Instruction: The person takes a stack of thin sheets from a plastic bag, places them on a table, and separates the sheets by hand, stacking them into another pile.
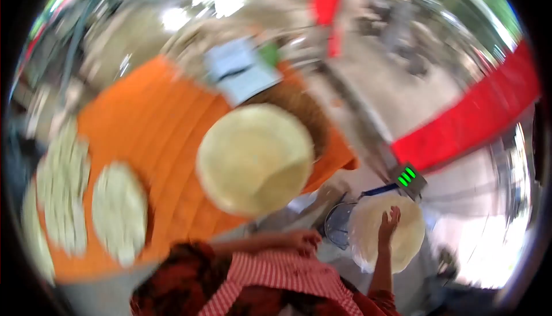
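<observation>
My left hand (305,241) is low in the middle, in front of the checked apron. Its fingers are smeared by motion. My right hand (390,219), fingers apart and holding nothing, is over a pale round sheet (365,232) at the lower right. A larger pale yellow round piece (253,158) lies at the centre, partly over a brown woven basket (313,115). Beside my right hand's round sheet is a grey device with green lit bars (409,179).
An orange cloth (167,143) covers the surface at left. Pale green stacks (119,212) lie on its left side. Blue-white papers (238,69) are at its back edge. Red strips (471,120) cross the right. A blue-grey container (339,224) stands low right.
</observation>
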`<state>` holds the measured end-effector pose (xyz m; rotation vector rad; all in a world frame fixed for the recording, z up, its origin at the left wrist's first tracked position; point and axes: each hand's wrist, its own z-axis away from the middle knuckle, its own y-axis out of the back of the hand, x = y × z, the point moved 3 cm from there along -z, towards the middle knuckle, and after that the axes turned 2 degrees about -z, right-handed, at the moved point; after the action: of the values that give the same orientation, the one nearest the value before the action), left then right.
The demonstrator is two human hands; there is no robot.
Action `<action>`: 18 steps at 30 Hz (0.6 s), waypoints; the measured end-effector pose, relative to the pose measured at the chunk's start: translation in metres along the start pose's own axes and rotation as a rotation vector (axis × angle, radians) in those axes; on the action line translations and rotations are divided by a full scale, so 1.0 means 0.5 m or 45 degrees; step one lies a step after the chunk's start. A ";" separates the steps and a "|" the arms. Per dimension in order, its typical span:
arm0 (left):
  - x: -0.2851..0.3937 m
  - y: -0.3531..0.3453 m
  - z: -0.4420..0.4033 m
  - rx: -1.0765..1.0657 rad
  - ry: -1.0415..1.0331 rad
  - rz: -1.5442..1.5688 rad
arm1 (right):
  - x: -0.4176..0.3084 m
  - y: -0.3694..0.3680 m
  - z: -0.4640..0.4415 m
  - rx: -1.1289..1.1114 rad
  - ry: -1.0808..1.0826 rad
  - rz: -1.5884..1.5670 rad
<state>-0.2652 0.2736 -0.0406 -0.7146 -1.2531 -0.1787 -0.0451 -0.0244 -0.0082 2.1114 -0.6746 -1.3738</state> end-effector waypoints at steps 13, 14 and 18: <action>-0.148 -0.316 0.721 2.398 -0.563 1.050 | -0.939 -0.559 0.453 -1.933 1.268 -0.944; -0.165 -0.354 0.725 2.486 -0.613 1.142 | -0.978 -0.570 0.496 -1.973 1.405 -0.977; -0.210 -0.424 0.749 2.580 -0.745 1.246 | -1.098 -0.625 0.669 -1.853 1.741 -1.130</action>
<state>-0.7056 0.3011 -0.0035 0.5622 -0.8359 1.9466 -0.5139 0.5137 0.0321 1.3692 1.4597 -0.1010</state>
